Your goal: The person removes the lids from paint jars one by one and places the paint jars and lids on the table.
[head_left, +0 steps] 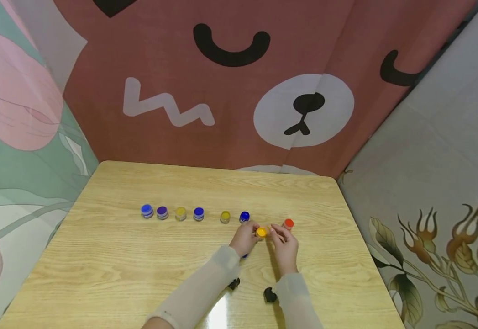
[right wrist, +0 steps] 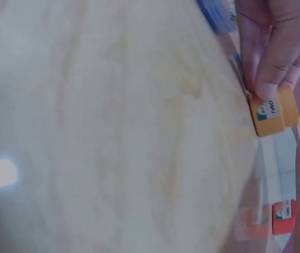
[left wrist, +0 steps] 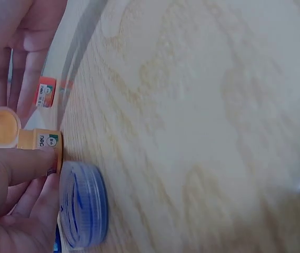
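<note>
My left hand (head_left: 244, 239) grips a small orange-yellow paint jar (head_left: 261, 234), its thumb and fingers on the jar's sides. The jar is uncapped, with a printed label (left wrist: 49, 140) on its wall. Just beyond its mouth, my right hand (head_left: 286, 250) holds the round clear lid (left wrist: 2, 127), whose inside is coated with orange paint. Close to the left hand, a clear lid smeared with blue (left wrist: 84, 205) lies on the table, mostly hidden in the head view. A red paint jar (head_left: 288, 224) stands just behind the right hand.
Across the wooden table (head_left: 140, 256) runs a row of small paint jars: a light blue jar (head_left: 147, 210) at the left end, then purple, yellow and blue ones. A dark blue jar (head_left: 244, 216) stands behind the left hand. Patterned cloth (head_left: 165, 141) hangs behind the table.
</note>
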`<state>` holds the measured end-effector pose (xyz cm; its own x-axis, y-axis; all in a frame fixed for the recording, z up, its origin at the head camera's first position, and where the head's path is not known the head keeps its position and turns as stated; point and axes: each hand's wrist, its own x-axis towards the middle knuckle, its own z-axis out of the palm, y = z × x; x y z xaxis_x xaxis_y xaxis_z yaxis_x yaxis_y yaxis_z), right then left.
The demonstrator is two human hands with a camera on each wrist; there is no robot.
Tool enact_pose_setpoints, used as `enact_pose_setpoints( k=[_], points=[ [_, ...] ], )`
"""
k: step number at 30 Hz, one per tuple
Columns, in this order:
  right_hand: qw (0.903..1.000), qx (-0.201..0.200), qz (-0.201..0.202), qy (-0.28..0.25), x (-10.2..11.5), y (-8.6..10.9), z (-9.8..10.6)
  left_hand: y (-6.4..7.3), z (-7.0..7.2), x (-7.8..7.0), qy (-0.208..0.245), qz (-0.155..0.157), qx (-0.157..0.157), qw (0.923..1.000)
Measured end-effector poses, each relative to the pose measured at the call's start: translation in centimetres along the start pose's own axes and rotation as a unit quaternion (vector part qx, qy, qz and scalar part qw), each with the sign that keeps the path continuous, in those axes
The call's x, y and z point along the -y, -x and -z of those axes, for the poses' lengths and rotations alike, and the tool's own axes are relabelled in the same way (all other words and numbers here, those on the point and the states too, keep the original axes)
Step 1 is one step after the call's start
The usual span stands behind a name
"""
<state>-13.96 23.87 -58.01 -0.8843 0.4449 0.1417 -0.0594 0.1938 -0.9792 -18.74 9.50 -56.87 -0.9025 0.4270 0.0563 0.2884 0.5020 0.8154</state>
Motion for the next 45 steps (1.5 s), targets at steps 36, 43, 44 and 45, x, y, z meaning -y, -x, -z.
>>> enact_pose_setpoints(
  k=[36,43,44,45],
  points=[
    [0.9545,0.238,-0.008,0.180,1.5,1.2,2.5,-2.3,-2.2,-2.5,-0.266,0.018,-0.085,0.9600],
    [0.9460,0.256,0.011,0.199,1.1,1.3,2.4,-3.3,-2.8,-2.7,-0.291,0.039,-0.079,0.9527],
    [0.9455,0.256,0.013,0.201,1.1,1.3,2.4,-3.4,-2.8,-2.7,-0.290,0.041,-0.077,0.9529],
    [0.9450,0.255,0.014,0.204,1.1,1.3,2.4,-3.5,-2.8,-2.8,-0.288,0.044,-0.077,0.9537]
  ],
)
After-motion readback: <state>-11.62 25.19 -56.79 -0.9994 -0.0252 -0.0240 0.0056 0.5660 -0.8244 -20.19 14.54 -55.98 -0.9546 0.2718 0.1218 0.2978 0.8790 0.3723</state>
